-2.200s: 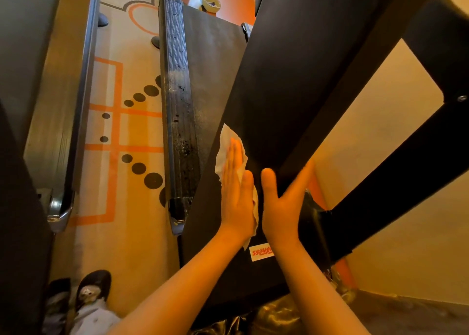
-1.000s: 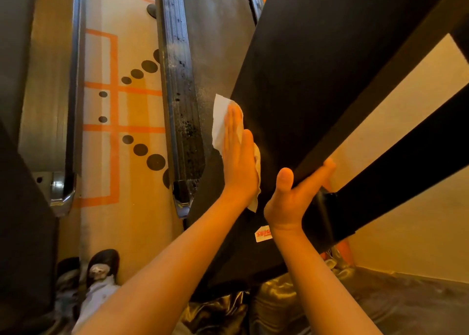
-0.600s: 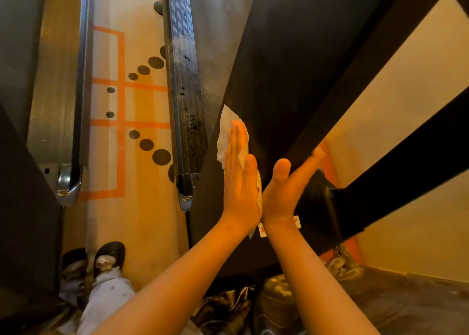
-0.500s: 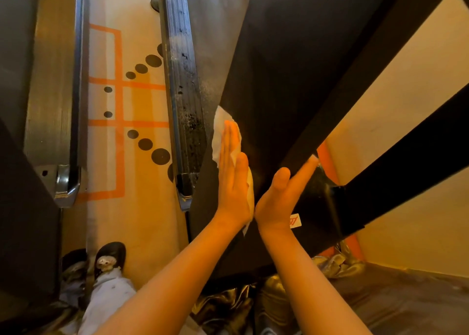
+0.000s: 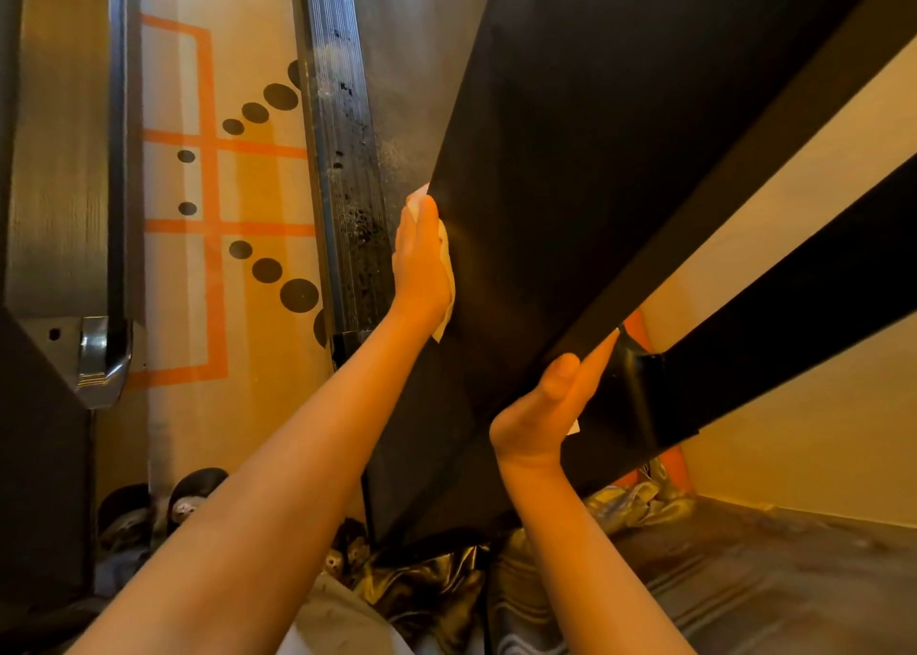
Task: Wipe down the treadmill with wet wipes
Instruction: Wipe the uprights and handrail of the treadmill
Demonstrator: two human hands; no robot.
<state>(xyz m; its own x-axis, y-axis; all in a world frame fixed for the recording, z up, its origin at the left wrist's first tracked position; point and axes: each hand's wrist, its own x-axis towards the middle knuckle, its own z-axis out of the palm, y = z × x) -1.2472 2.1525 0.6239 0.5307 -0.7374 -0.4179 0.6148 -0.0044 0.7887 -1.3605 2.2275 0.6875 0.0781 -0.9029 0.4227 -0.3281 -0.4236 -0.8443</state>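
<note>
A wide black treadmill upright (image 5: 595, 168) slants across the middle of the head view. My left hand (image 5: 421, 257) lies flat against its left edge and presses a white wet wipe (image 5: 446, 277) onto the surface; only the wipe's edges show around the palm and fingertips. My right hand (image 5: 546, 406) rests lower on the same panel, fingers together and pointing up along its right edge, thumb raised, holding nothing I can see. Behind the upright lie the treadmill's ribbed side rail (image 5: 342, 158) and dark belt (image 5: 412, 59).
A patterned floor (image 5: 218, 198) with orange lines and black dots lies to the left. Another machine's silver-edged frame (image 5: 99, 347) stands at far left. A black crossbar (image 5: 794, 307) runs up to the right. Shoes (image 5: 193, 500) are at bottom left.
My left hand has slid the wipe left to the upright's edge, so less wipe shows. My right hand moved down and right along the panel's lower edge. The view shifted slightly.
</note>
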